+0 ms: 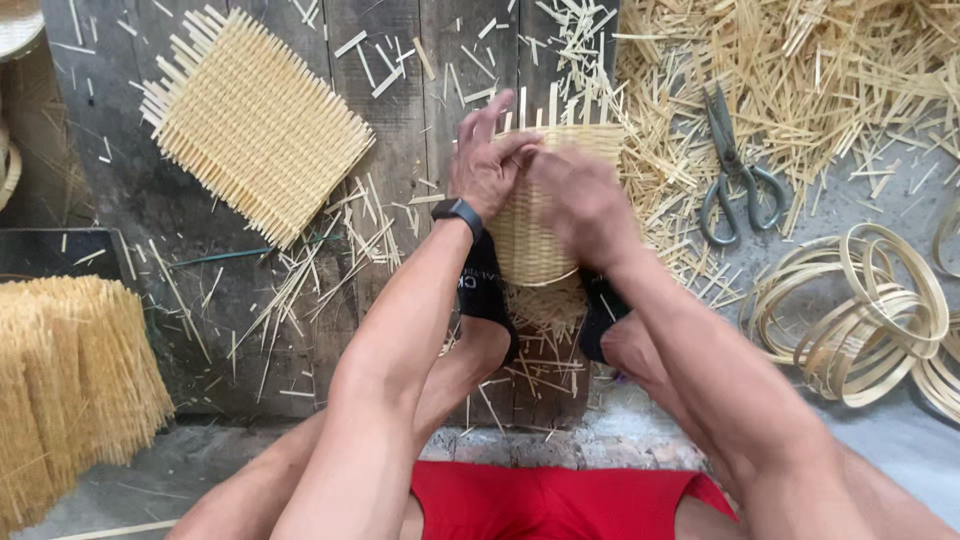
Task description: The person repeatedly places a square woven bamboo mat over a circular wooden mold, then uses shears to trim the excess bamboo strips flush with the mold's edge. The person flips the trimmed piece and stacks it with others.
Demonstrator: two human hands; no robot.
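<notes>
A small woven bamboo basket [535,240] lies on its side on a dark wooden board [400,150], held between my two feet in black socks. My left hand [485,160] grips the basket's upper left rim, where loose strip ends stick up. My right hand [580,200] rests over the top right of the basket, fingers curled onto the weave next to my left fingers. A dark watch [458,212] sits on my left wrist.
A flat woven bamboo mat [255,120] lies at upper left. Grey scissors [735,170] lie among a heap of cut bamboo strips [800,80] at right. Bent bamboo hoops [860,310] are stacked lower right. A bundle of thin strips [70,380] stands at left.
</notes>
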